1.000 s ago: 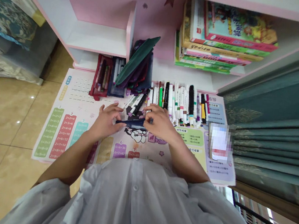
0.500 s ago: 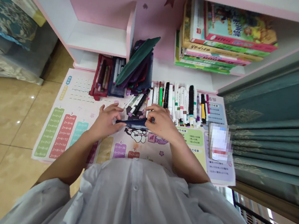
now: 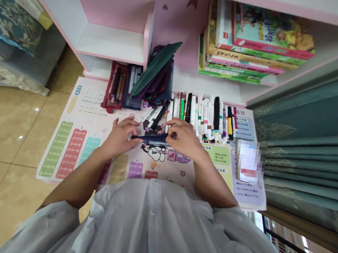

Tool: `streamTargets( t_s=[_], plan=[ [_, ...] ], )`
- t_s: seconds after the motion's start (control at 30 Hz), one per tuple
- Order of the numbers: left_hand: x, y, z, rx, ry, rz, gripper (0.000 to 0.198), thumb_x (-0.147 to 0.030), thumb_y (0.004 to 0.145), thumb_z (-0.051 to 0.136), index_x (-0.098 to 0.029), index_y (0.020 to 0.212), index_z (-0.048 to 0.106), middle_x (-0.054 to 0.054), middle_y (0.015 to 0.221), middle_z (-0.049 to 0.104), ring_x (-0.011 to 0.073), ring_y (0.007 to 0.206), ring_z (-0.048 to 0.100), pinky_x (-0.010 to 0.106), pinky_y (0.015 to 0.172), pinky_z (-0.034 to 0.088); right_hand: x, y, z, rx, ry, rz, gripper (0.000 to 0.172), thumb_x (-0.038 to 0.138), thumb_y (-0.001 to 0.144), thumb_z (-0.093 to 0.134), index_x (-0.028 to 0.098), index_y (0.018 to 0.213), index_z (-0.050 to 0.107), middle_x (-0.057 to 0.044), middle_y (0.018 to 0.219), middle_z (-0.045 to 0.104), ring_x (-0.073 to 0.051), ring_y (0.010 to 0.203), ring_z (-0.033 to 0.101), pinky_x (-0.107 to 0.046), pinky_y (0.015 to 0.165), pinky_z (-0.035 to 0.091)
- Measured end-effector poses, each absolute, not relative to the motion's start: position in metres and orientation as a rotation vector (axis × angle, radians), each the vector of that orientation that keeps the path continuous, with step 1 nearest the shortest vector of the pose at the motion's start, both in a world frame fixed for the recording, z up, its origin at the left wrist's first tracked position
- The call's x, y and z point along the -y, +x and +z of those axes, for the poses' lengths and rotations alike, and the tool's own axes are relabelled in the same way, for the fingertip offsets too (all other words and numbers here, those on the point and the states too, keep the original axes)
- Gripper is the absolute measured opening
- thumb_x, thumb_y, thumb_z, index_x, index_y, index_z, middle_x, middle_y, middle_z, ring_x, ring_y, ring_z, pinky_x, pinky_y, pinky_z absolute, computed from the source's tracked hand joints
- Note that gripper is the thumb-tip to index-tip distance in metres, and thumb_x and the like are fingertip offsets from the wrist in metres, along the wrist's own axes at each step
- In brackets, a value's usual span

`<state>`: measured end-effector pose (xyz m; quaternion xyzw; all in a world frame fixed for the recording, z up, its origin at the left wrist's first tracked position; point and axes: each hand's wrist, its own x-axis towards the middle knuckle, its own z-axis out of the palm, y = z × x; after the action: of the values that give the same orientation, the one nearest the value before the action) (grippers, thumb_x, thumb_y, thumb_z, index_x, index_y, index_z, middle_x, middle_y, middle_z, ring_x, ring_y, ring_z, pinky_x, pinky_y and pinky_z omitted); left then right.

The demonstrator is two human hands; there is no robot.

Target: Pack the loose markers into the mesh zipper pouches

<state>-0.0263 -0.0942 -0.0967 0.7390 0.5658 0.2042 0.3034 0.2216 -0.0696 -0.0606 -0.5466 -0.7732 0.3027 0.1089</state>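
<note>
Between my two hands, a dark blue zip pouch (image 3: 154,138) lies low over the desk mat, its long edge facing me. My left hand (image 3: 121,136) pinches its left end between thumb and index finger, the other fingers spread. At the right end, my right hand (image 3: 183,137) has its thumb and fingertips closed on the edge; a zip pull there is too small to make out. Just beyond the pouch lie a few loose markers (image 3: 156,118). Past my right hand a row of markers (image 3: 202,114) with white, black and coloured bodies stretches to the right.
A red mesh pouch (image 3: 116,89) and a blue mesh pouch (image 3: 134,84) hold pens at the desk's back left. Green and purple pouches (image 3: 157,72) are heaped beside them. Stacked books (image 3: 255,46) fill the right shelf. A phone (image 3: 248,163) rests on the mat's right side.
My right hand has shifted slightly to the right along the pouch's edge, leaving a little more of it showing. My left hand keeps its pinch in place.
</note>
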Motion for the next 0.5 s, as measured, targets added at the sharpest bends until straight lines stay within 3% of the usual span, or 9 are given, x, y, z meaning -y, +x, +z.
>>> streamTargets(
  t_s=[0.5],
  plan=[
    [0.0942,-0.0266,-0.0963,-1.503,1.958,0.524,0.027,-0.039,0.076,0.069,-0.021,0.069,0.051,0.009,0.127,0.066,0.034,0.141,0.042,0.064,0.116,0.015,0.0676,0.2272,-0.0638,2.278,-1.528,0.874,0.024,0.015,0.073,0.056,0.021,0.052,0.045,-0.005,0.114,0.067,-0.028,0.122,0.056,-0.053,0.107,0.034]
  ],
)
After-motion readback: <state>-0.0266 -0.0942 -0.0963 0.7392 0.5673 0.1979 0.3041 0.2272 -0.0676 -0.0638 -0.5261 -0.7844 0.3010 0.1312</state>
